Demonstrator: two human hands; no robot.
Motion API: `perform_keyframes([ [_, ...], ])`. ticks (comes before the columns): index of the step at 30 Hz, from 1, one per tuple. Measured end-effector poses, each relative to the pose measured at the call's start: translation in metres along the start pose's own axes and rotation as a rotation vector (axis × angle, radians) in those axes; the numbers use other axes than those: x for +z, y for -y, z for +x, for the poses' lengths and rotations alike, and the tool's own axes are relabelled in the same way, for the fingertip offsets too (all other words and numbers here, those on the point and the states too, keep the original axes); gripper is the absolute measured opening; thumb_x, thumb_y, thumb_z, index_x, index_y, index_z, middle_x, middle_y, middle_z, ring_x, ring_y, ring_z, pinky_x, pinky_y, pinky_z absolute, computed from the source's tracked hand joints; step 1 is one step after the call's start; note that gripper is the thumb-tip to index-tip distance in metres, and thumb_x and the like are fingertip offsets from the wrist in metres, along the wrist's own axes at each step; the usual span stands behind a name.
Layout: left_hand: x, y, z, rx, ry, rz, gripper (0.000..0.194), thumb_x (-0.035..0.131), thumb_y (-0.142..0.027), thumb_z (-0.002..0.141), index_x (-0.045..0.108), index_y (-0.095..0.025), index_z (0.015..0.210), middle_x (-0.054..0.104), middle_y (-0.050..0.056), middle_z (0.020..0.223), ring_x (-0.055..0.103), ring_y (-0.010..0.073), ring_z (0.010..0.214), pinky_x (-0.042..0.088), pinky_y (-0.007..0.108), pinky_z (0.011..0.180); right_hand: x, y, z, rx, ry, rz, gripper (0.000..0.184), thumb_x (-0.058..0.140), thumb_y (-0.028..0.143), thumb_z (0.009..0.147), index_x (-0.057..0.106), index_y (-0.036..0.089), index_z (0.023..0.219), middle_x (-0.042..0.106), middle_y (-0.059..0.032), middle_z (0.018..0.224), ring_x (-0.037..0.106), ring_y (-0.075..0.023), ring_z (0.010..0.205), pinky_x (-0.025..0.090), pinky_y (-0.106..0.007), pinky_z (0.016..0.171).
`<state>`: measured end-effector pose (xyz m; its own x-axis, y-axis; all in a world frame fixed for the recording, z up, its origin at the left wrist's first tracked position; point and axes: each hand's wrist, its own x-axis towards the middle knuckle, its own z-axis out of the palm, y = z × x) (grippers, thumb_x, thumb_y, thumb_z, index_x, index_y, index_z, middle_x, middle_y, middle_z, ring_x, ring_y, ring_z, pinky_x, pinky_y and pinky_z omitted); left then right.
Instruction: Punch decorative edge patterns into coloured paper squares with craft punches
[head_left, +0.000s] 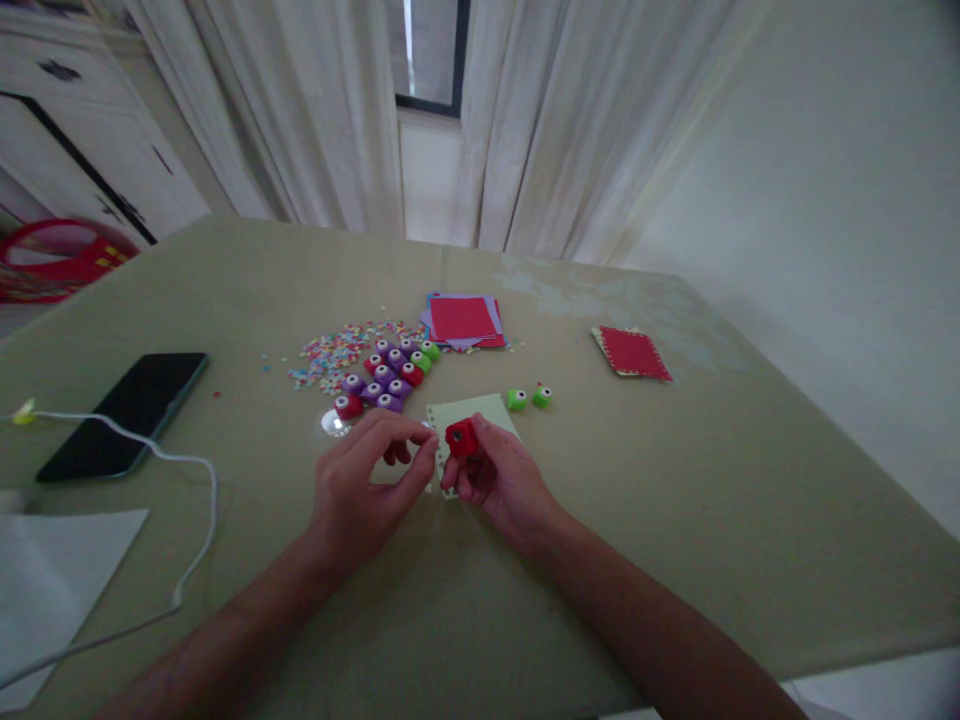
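My right hand grips a small red craft punch between thumb and fingers, above a pale green paper sheet. Small notches run along the sheet's left edge. Just left of the punch, my left hand has its thumb and index fingertips pressed together; whatever they hold is too small to make out. Two green punches stand beyond the sheet, to the right. Several purple, red and green punches are grouped behind my left hand.
Colourful paper confetti lies beside stacked coloured sheets. A red notched paper stack is at the right. On the left are a black phone, a white cable and white paper. A wall borders the table's right side.
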<state>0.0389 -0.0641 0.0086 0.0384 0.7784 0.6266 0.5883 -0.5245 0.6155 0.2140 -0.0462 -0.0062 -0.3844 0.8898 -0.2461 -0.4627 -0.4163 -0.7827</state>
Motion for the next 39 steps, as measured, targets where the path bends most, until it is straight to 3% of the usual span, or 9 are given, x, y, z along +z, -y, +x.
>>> perform_keyframes([
  [10, -0.008, 0.031, 0.008, -0.228, 0.163, 0.319, 0.008, 0.069, -0.03, 0.093, 0.074, -0.025, 0.09, 0.074, -0.001, 0.079, 0.066, 0.0206, 0.067, 0.046, 0.031, 0.066, -0.002, 0.008, 0.0, -0.021, -0.028, 0.053, 0.052, 0.081, 0.068, 0.083, 0.072, 0.016, 0.083, 0.073, -0.0029, 0.061, 0.052, -0.0088, 0.045, 0.038, -0.019, 0.046],
  [14, -0.008, 0.039, 0.007, -0.191, 0.19, 0.417, 0.015, 0.069, -0.033, 0.097, 0.072, -0.025, 0.084, 0.076, 0.003, 0.084, 0.07, 0.0251, 0.078, 0.046, 0.034, 0.07, -0.012, 0.032, 0.001, -0.228, -0.098, -0.045, 0.044, 0.082, 0.063, 0.084, 0.073, 0.019, 0.086, 0.075, -0.0029, 0.07, 0.054, -0.0103, 0.052, 0.039, -0.022, 0.048],
  [20, 0.012, 0.04, -0.002, 0.044, 0.327, 0.388, 0.028, 0.057, -0.036, 0.107, 0.078, -0.021, 0.115, 0.078, 0.011, 0.112, 0.068, 0.0299, 0.104, 0.052, 0.042, 0.088, -0.079, 0.099, 0.008, -0.794, -0.541, -0.764, 0.03, 0.083, 0.047, 0.087, 0.074, 0.023, 0.102, 0.077, -0.0046, 0.094, 0.063, -0.0158, 0.073, 0.048, -0.029, 0.066],
  [23, 0.02, 0.039, -0.007, 0.033, 0.422, 0.47, 0.039, 0.059, -0.038, 0.105, 0.071, -0.019, 0.136, 0.071, 0.015, 0.139, 0.062, 0.0363, 0.123, 0.051, 0.052, 0.1, -0.122, 0.108, 0.015, -0.754, -0.737, -1.091, 0.032, 0.077, 0.047, 0.089, 0.074, 0.02, 0.104, 0.077, -0.0076, 0.095, 0.062, -0.0178, 0.07, 0.048, -0.032, 0.066],
  [26, 0.019, 0.041, -0.007, -0.007, 0.495, 0.489, 0.047, 0.061, -0.042, 0.102, 0.068, -0.018, 0.142, 0.066, 0.015, 0.15, 0.057, 0.0398, 0.13, 0.048, 0.059, 0.105, -0.151, 0.1, 0.024, -0.607, -0.744, -1.333, 0.028, 0.069, 0.044, 0.092, 0.074, 0.019, 0.102, 0.077, -0.0093, 0.095, 0.065, -0.0201, 0.073, 0.05, -0.035, 0.072],
  [30, 0.014, 0.045, -0.004, -0.038, 0.5, 0.419, 0.041, 0.067, -0.045, 0.098, 0.075, -0.021, 0.13, 0.072, 0.013, 0.142, 0.059, 0.0395, 0.127, 0.047, 0.057, 0.104, -0.164, 0.087, 0.033, -0.552, -0.748, -1.448, 0.024, 0.07, 0.041, 0.09, 0.076, 0.018, 0.092, 0.075, -0.0113, 0.093, 0.066, -0.0238, 0.077, 0.051, -0.041, 0.081],
  [34, 0.013, 0.045, -0.001, -0.073, 0.477, 0.247, 0.023, 0.067, -0.04, 0.097, 0.079, -0.022, 0.106, 0.079, 0.01, 0.118, 0.065, 0.0342, 0.111, 0.049, 0.049, 0.094, -0.162, 0.089, 0.033, -0.6, -0.791, -1.427, 0.036, 0.071, 0.044, 0.088, 0.076, 0.015, 0.109, 0.075, -0.0158, 0.106, 0.066, -0.026, 0.082, 0.053, -0.043, 0.082],
  [37, 0.013, 0.04, 0.003, -0.211, 0.41, 0.002, 0.018, 0.067, -0.039, 0.095, 0.076, -0.022, 0.095, 0.076, 0.004, 0.089, 0.067, 0.0248, 0.083, 0.049, 0.036, 0.074, -0.151, 0.092, 0.029, -0.729, -0.834, -1.375, 0.042, 0.065, 0.045, 0.093, 0.071, 0.014, 0.121, 0.073, -0.0178, 0.115, 0.065, -0.0272, 0.09, 0.053, -0.043, 0.082],
  [39, 0.011, 0.037, 0.008, -0.35, 0.262, -0.191, 0.021, 0.072, -0.04, 0.092, 0.074, -0.022, 0.102, 0.073, 0.0, 0.079, 0.063, 0.0195, 0.07, 0.045, 0.03, 0.063, -0.136, 0.089, 0.027, -0.885, -0.844, -1.323, 0.038, 0.061, 0.044, 0.098, 0.07, 0.015, 0.12, 0.072, -0.0161, 0.113, 0.065, -0.0268, 0.092, 0.053, -0.043, 0.084],
])
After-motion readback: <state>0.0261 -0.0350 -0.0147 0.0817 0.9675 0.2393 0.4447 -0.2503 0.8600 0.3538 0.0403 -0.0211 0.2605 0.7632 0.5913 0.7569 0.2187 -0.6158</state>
